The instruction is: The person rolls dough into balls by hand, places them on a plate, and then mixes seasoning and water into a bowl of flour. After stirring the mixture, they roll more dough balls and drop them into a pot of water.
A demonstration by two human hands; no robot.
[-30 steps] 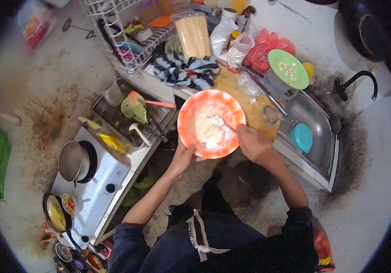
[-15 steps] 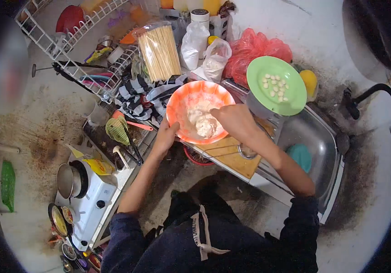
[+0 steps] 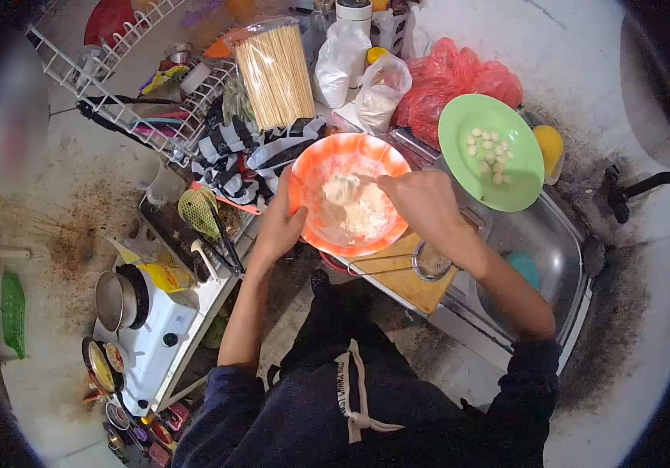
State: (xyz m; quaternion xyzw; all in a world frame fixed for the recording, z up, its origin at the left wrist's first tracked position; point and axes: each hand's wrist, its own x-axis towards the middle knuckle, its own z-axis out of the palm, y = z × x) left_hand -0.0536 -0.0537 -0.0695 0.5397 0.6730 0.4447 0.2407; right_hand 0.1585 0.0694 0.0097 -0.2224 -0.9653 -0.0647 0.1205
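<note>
An orange and white bowl point(image 3: 393, 160) is tilted slightly over the counter, with a pale, lumpy mixture point(image 3: 366, 214) inside. My left hand point(image 3: 279, 228) grips its left rim, thumb over the edge. My right hand point(image 3: 427, 209) is closed on the handle of a utensil whose end sits in a clump of mixture in the bowl; most of the utensil is hidden. Beneath the bowl lies a wooden board point(image 3: 405, 282) with a small strainer point(image 3: 432, 261) on it. To the right, a green plate point(image 3: 467, 175) holds several small white pieces point(image 3: 490, 148).
Behind the bowl are bagged skewers point(image 3: 274, 74), bags of white powder point(image 3: 382, 92) and a red plastic bag point(image 3: 460, 82). A metal sink point(image 3: 557, 238) is at the right. The white stove point(image 3: 152, 339) with a pot point(image 3: 115, 300) stands at the left, below a dish rack point(image 3: 128, 117).
The view has shifted a little. My right hand has moved within the bowl, and the clump is now higher and further left, on the utensil's end. My left hand still holds the rim.
</note>
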